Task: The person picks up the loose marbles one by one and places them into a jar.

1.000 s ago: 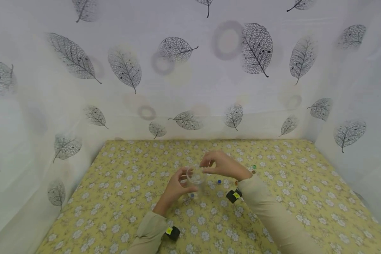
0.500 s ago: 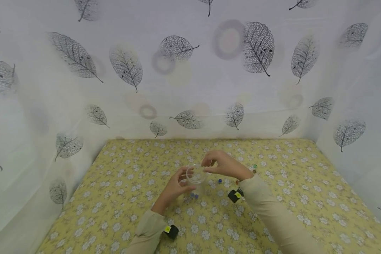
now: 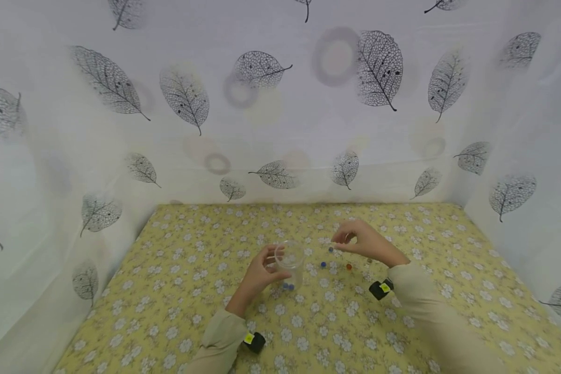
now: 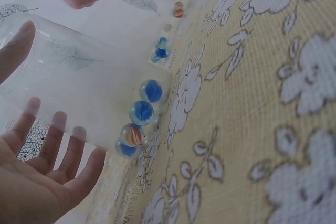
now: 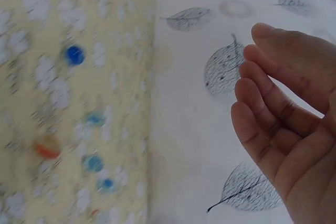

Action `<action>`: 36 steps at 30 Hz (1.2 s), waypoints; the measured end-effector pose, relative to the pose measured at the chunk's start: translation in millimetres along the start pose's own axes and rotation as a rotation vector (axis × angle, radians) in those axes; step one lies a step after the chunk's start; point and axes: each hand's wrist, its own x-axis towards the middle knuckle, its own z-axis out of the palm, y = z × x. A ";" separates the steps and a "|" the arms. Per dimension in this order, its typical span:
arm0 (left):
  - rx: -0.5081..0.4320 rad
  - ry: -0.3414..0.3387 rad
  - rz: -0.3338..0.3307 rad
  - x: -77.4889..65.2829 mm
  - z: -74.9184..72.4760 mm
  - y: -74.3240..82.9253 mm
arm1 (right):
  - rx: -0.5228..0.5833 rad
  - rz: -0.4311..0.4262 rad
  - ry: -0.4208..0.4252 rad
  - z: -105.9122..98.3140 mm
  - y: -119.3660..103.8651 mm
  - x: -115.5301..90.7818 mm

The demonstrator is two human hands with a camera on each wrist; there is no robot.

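My left hand [image 3: 258, 275] holds a clear cup [image 3: 295, 272] upright on the cloth, thumb on one side and fingers on the other. In the left wrist view, several glass marbles lie at the cup's bottom, including a blue marble [image 4: 142, 113] and an orange-striped marble [image 4: 134, 135]. My right hand [image 3: 362, 241] hovers right of the cup above loose marbles, its fingers bent loosely. The right wrist view shows nothing between the thumb and fingers of that hand [image 5: 286, 114]. Below it lie a dark blue marble [image 5: 75, 55] and an orange marble [image 5: 47, 147].
A yellow flowered cloth [image 3: 205, 311] covers the table. Several light blue marbles lie on it, one of them [image 5: 93, 162] blurred in the right wrist view. White leaf-printed curtains [image 3: 280, 130] enclose the back and both sides.
My right hand has moved right, from the cup's rim to above the loose marbles. A second blue marble has come into sight at the cup's bottom. The left hand has stayed on the cup.
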 end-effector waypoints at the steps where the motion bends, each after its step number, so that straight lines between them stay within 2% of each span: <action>1: 0.003 0.002 0.000 0.3 -0.2 -0.1 | -0.002 0.007 -0.005 0.5 4.6 -3.0; 7: 0.003 0.009 -0.005 1.9 -1.2 -2.6 | -0.008 0.033 -0.038 5.2 26.1 -18.7; 15: 0.013 -0.012 -0.005 3.1 -3.2 -6.5 | 0.009 0.074 -0.073 12.4 41.7 -31.2; 19: 0.000 -0.020 -0.009 2.9 -3.8 -6.2 | 0.024 0.076 -0.084 18.4 46.0 -32.4; 25: -0.007 -0.040 0.000 3.2 -5.0 -7.2 | 0.049 0.035 -0.108 25.4 51.5 -31.2; 29: -0.008 -0.054 0.006 3.2 -5.3 -7.6 | 0.066 0.052 -0.132 28.0 54.3 -31.1; 36: -0.002 -0.051 -0.015 2.4 -5.3 -5.9 | -0.001 0.026 -0.162 29.5 55.1 -30.1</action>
